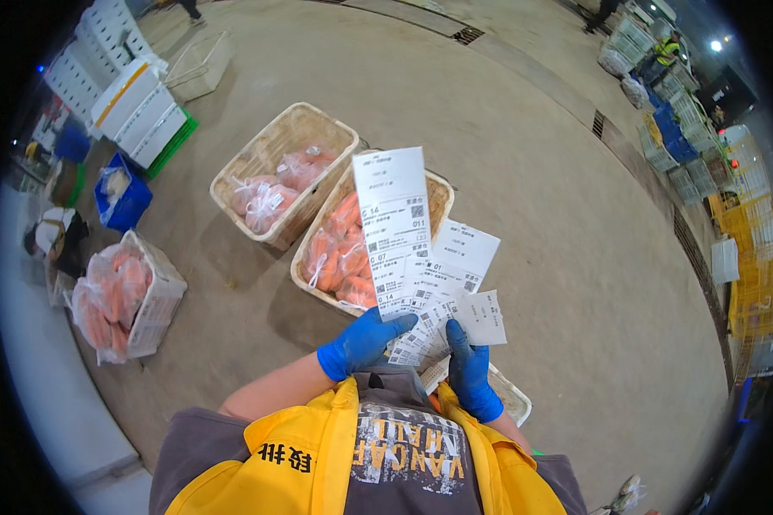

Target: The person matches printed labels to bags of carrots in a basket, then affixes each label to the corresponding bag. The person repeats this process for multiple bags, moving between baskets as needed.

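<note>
Both hands wear blue gloves and hold printed paper label strips in front of my chest. My left hand pinches a long white label strip under its thumb. My right hand has its thumb on a fanned bunch of shorter label slips. Another label sheet sticks out between them. The strips bear print and square codes. Beyond them stands a crate of bagged carrots, partly covered by the papers. Beside it, another dirty white crate holds several pinkish bags.
At left, a white crate overflows with bagged carrots. A blue bin, white foam boxes and a pale crate stand farther off. Part of a crate shows by my right wrist. Stacked crates and a person are at far right.
</note>
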